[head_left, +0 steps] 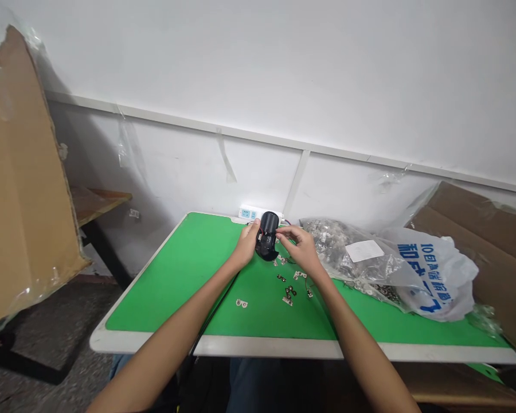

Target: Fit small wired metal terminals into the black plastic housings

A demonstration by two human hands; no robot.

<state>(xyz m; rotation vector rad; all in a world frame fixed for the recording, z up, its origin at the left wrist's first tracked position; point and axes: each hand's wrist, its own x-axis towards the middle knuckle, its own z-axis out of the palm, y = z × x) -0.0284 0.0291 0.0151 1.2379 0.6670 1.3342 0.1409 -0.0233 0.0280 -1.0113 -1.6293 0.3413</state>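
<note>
A black plastic housing [266,248] with a rounded top and a hollow middle is held up over the far part of the green table. My left hand [246,244] is closed around its left side, thumb near the upper edge. Inside the hollow a thin red wire shows. At the housing's right edge, my right hand [300,245] has its thumb and forefinger pinched together; whatever is between them is too small to make out. Below the hands lie several small two-holed white pieces [241,303] and dark ones [290,291].
Against the wall stands a white power strip [251,213]. Clear bags of small metal parts [339,246] and a white printed bag [438,278] cover the table's right side. Cardboard [21,172] rises at left, more at right. A black cable [215,312] crosses the front edge.
</note>
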